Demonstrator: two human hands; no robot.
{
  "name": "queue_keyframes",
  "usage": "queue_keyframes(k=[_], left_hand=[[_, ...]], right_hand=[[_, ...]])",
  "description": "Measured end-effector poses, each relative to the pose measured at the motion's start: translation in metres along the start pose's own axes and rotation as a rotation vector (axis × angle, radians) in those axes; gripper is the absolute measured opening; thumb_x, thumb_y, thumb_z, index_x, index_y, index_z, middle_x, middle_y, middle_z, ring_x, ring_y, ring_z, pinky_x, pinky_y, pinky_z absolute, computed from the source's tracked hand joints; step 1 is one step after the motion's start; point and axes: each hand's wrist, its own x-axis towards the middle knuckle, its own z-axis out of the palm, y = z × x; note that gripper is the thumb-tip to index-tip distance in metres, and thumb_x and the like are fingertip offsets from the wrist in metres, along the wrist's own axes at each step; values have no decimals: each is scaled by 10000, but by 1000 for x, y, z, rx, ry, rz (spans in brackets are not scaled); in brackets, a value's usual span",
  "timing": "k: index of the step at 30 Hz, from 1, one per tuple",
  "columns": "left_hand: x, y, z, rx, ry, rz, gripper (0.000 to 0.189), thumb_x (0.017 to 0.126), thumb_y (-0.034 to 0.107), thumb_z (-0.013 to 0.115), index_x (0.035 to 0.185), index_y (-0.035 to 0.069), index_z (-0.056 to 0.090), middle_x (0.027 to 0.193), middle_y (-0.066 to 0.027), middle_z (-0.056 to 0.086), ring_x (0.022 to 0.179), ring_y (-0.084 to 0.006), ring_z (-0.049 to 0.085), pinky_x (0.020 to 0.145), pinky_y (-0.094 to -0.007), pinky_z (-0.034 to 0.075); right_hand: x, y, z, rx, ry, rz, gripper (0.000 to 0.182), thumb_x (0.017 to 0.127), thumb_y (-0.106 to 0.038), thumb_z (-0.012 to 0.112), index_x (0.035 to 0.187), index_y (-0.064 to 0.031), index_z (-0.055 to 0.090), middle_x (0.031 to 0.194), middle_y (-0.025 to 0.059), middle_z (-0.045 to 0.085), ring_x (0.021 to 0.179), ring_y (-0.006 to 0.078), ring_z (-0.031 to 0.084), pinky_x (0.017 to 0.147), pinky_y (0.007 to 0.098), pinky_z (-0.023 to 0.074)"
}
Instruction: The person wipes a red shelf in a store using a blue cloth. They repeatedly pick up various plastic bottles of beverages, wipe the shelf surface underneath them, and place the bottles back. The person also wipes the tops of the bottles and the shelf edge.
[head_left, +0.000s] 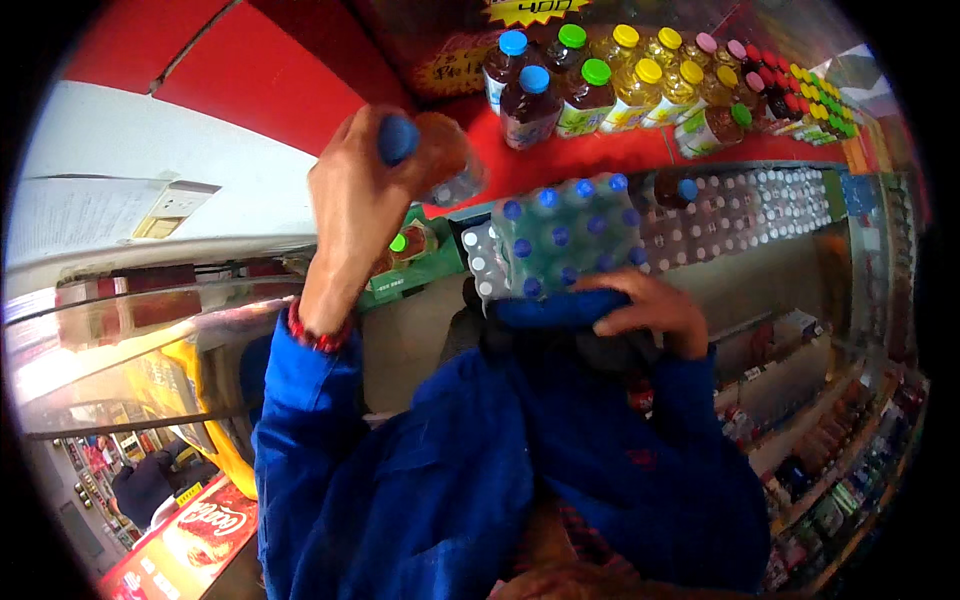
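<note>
My left hand, raised at the upper left, grips a clear plastic bottle with a blue cap; its far end is blurred. My right hand has its fingers spread at the edge of a dark blue item that I cannot identify, close to my body. Just beyond it lies a shrink-wrapped pack of bottles with blue caps. On the red shelf stand rows of drink bottles with blue, green, yellow, pink and red caps. One green-capped bottle leans at the shelf's front edge.
White-capped bottle packs run along below the shelf, with a blue-capped bottle lying on them. A green carton holds bottles at the left. Stocked shelves line the right. A person is far off at the lower left, beyond a red drink display.
</note>
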Motion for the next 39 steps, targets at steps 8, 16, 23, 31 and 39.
queue_keyframes(k=[8, 16, 23, 31, 39], left_hand=[[66, -24, 106, 228, 17, 78, 369, 805, 274, 670, 1042, -1, 611, 927, -262, 670, 842, -439, 668, 755, -513, 541], [116, -86, 162, 242, -108, 89, 404, 787, 302, 745, 1056, 28, 620, 968, -256, 667, 881, -435, 658, 754, -510, 524], [140, -121, 171, 280, -229, 64, 422, 780, 233, 761, 1133, 49, 620, 1011, -209, 676, 925, -418, 649, 788, -473, 531], [76, -74, 126, 254, -68, 165, 317, 861, 179, 672, 1149, 68, 599, 1015, -227, 640, 890, -423, 639, 764, -491, 529], [-129, -182, 137, 349, -356, -279, 379, 903, 367, 623, 1138, 71, 590, 1067, -260, 598, 911, -455, 637, 735, -536, 519]], right_hand=[[-66, 55, -10, 404, -16, 97, 560, 774, -210, 745, 1253, 38, 595, 1153, 98, 660, 1083, 175, 592, 970, 304, 436], [-97, 73, -19, 642, 121, 219, 565, 760, -156, 763, 1261, 48, 600, 1132, 94, 669, 1085, 192, 602, 998, 317, 432], [-107, 72, -27, 687, 287, 323, 541, 729, -157, 763, 1217, 33, 625, 1093, 75, 668, 1035, 172, 611, 950, 302, 459], [-103, 87, -14, 627, 603, 282, 602, 701, -154, 743, 1257, 32, 604, 1121, 102, 667, 1010, 221, 634, 955, 324, 470], [-110, 68, -12, 836, 540, 296, 653, 702, -141, 683, 1301, 65, 525, 1187, 181, 630, 1045, 257, 630, 956, 345, 488]])
